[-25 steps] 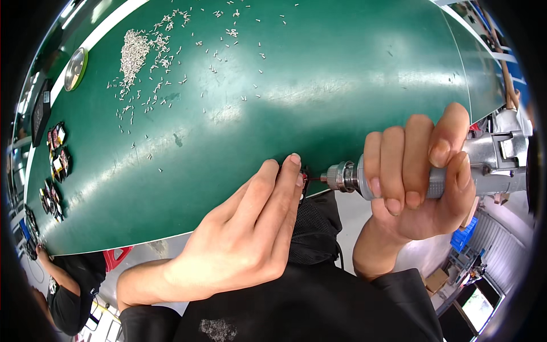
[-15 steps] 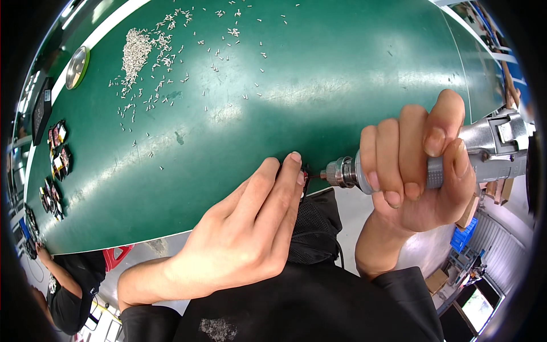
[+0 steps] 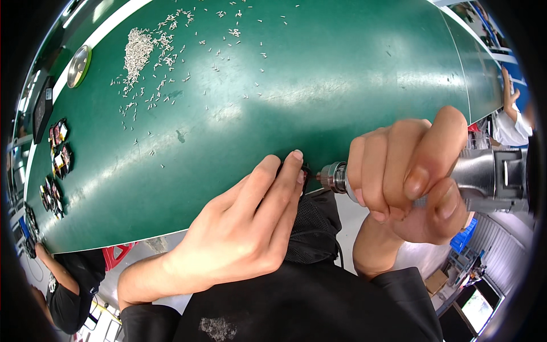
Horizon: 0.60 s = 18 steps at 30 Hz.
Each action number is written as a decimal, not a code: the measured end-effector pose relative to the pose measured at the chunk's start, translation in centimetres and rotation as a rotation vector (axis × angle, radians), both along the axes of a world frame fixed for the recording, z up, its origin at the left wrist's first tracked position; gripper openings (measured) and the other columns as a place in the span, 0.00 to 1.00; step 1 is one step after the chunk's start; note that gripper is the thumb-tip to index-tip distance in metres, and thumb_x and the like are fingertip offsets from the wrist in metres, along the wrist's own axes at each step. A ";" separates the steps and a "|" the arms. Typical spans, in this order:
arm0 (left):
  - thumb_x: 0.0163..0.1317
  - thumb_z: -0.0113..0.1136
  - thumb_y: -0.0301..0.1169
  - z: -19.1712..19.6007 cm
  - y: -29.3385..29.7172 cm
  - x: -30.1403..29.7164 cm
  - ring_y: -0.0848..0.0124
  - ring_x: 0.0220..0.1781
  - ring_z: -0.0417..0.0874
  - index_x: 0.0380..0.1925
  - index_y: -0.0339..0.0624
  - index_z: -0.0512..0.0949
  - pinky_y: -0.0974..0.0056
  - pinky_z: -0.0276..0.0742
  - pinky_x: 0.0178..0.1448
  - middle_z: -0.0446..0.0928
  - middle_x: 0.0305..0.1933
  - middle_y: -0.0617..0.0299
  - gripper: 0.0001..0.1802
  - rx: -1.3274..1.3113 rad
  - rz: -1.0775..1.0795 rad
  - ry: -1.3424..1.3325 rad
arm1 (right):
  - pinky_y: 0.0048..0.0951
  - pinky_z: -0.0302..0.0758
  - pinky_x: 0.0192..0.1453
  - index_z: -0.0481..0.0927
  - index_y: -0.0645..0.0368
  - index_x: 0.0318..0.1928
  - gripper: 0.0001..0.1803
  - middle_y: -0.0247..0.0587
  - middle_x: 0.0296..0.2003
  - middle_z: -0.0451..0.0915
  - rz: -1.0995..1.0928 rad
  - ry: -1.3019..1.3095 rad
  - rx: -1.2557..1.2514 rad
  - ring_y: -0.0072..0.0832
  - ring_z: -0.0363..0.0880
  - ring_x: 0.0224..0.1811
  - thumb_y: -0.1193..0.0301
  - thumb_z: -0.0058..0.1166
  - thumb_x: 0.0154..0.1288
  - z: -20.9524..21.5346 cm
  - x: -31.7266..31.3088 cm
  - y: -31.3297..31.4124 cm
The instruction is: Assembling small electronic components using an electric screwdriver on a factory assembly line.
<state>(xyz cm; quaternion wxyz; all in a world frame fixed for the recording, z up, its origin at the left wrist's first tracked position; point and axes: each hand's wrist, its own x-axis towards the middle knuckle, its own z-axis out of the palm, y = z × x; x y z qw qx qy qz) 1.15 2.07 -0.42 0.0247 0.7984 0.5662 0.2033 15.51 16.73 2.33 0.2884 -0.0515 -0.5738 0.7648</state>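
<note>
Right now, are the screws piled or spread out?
Mostly spread: screws lie scattered over the green table, with one denser heap at far left.
</note>
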 end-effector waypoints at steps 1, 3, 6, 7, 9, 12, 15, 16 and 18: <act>0.37 0.59 0.20 -0.2 0.0 0.1 0.53 0.45 0.79 0.38 0.20 0.78 0.60 0.82 0.40 0.76 0.49 0.39 0.22 0.022 -0.006 0.009 | 0.22 0.67 0.25 0.65 0.57 0.34 0.10 0.30 0.16 0.68 -0.003 -0.010 0.014 0.19 0.66 0.15 0.67 0.48 0.69 0.1 0.0 -0.2; 0.36 0.59 0.20 0.1 0.2 0.1 0.53 0.45 0.78 0.36 0.20 0.77 0.59 0.82 0.39 0.76 0.49 0.38 0.22 0.049 -0.015 0.022 | 0.21 0.67 0.24 0.66 0.58 0.33 0.10 0.31 0.16 0.69 -0.009 -0.016 0.032 0.19 0.66 0.14 0.68 0.51 0.68 0.3 -0.1 -0.4; 0.43 0.59 0.24 1.0 0.3 -0.2 0.57 0.48 0.77 0.35 0.22 0.80 0.64 0.78 0.51 0.78 0.48 0.40 0.18 -0.029 -0.048 0.085 | 0.21 0.64 0.22 0.66 0.58 0.32 0.10 0.31 0.17 0.68 -0.021 -0.027 0.083 0.18 0.64 0.14 0.69 0.52 0.66 0.0 -0.5 -0.5; 0.43 0.59 0.24 1.0 0.3 -0.3 0.57 0.48 0.77 0.35 0.23 0.80 0.64 0.78 0.51 0.78 0.48 0.40 0.17 -0.052 -0.053 0.063 | 0.21 0.63 0.22 0.66 0.58 0.32 0.10 0.31 0.17 0.68 -0.025 -0.032 0.101 0.18 0.64 0.14 0.70 0.53 0.65 -0.1 -0.6 -0.5; 0.44 0.60 0.24 1.1 0.1 -0.5 0.57 0.48 0.76 0.35 0.23 0.80 0.63 0.78 0.51 0.78 0.48 0.40 0.17 -0.068 -0.058 0.044 | 0.21 0.62 0.20 0.67 0.59 0.32 0.09 0.31 0.17 0.68 -0.034 -0.041 0.140 0.18 0.63 0.14 0.71 0.53 0.64 -0.1 -1.1 -0.7; 0.44 0.60 0.23 0.8 0.1 -0.1 0.57 0.49 0.76 0.35 0.22 0.80 0.63 0.78 0.52 0.78 0.47 0.41 0.17 -0.018 -0.017 0.069 | 0.22 0.61 0.21 0.67 0.59 0.32 0.08 0.31 0.17 0.67 0.007 -0.110 0.229 0.18 0.63 0.13 0.72 0.53 0.63 0.7 -0.7 -0.1; 0.43 0.59 0.24 0.8 -0.1 -0.5 0.57 0.50 0.76 0.36 0.23 0.80 0.62 0.77 0.54 0.78 0.47 0.41 0.18 0.024 -0.018 0.092 | 0.24 0.61 0.21 0.68 0.59 0.32 0.07 0.32 0.17 0.68 0.016 -0.073 0.247 0.19 0.62 0.12 0.73 0.54 0.60 0.4 -1.4 0.2; 0.43 0.59 0.24 1.0 -0.1 -0.6 0.56 0.50 0.76 0.36 0.23 0.80 0.62 0.77 0.55 0.78 0.48 0.41 0.19 0.036 -0.032 0.095 | 0.24 0.62 0.20 0.68 0.60 0.31 0.07 0.33 0.17 0.68 0.095 -0.068 0.195 0.19 0.63 0.12 0.74 0.54 0.59 0.7 -1.3 0.6; 0.41 0.58 0.23 0.7 -0.3 -1.0 0.54 0.48 0.77 0.37 0.23 0.78 0.60 0.81 0.48 0.76 0.46 0.43 0.19 0.085 -0.031 0.059 | 0.25 0.63 0.19 0.69 0.61 0.27 0.08 0.33 0.16 0.69 0.243 0.073 0.082 0.22 0.65 0.12 0.75 0.56 0.56 0.2 -2.3 0.8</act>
